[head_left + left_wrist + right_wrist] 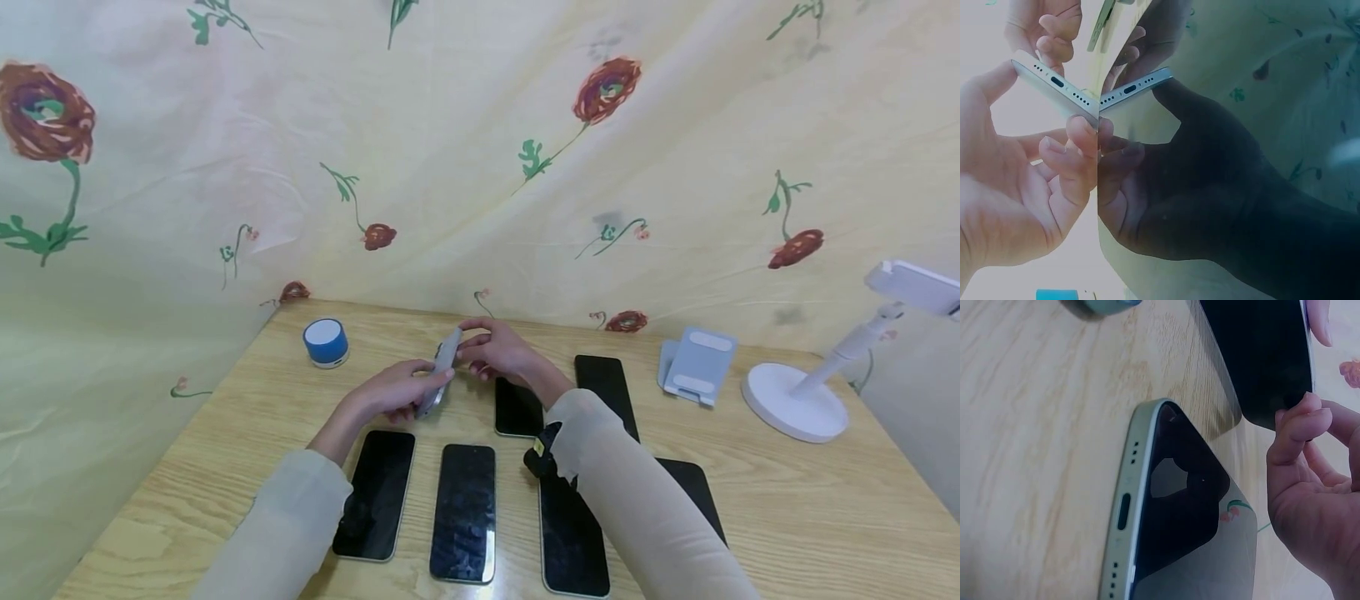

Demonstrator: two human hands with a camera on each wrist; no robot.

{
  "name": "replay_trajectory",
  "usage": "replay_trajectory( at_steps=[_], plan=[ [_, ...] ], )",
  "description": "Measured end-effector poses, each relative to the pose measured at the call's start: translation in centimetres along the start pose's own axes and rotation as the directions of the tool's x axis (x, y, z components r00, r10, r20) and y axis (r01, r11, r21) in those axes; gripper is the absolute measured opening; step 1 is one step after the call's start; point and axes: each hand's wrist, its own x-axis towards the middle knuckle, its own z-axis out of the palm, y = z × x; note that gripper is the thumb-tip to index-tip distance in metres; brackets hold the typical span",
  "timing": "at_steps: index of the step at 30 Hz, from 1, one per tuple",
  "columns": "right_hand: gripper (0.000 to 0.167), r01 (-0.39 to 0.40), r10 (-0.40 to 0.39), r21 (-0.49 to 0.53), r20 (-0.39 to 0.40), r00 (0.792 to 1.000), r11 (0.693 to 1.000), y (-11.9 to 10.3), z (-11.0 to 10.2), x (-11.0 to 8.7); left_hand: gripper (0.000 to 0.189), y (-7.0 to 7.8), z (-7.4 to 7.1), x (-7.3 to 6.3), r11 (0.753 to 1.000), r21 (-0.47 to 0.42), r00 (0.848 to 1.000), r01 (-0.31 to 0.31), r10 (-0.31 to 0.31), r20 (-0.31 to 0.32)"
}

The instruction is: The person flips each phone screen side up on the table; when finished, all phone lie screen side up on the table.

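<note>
A smartphone is tilted up off the tabletop between both hands. My left hand holds its lower end between thumb and fingers; the charging port shows on the phone's end edge in the left wrist view. My right hand has its fingertips at the far end. In the right wrist view, the fingers of that hand pinch a corner of the dark screen. A black-screened phone lies beneath the right wrist, partly hidden by it.
Phones lie face up nearer me: one by the left sleeve, one in the middle, others partly under the right sleeve. A blue round speaker stands back left. At right are a folding phone stand and a white stand.
</note>
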Motion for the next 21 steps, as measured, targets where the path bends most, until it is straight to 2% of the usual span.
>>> replay_trajectory(
  at_steps=[7, 12, 21],
  plan=[
    [0.052, 0.0, 0.0, 0.003, 0.001, 1.0, 1.0, -0.1, 0.2, -0.1, 0.066, 0.1, -0.1, 0.1, 0.999, -0.042, 1.0, -0.019, 0.02, 0.015],
    [0.054, 0.006, -0.006, 0.017, 0.012, 1.0, 1.0, -0.2, 0.5, -0.2, 0.055, 0.2, -0.5, 0.1, 0.997, -0.066, 1.0, -0.029, 0.029, -0.002],
    [0.064, -0.016, 0.019, -0.043, 0.061, 0.998, 0.999, 0.0, 1.0, -0.4, 0.049, 0.6, -1.2, -0.4, 0.999, -0.038, 0.999, -0.035, 0.035, -0.019]
  ],
)
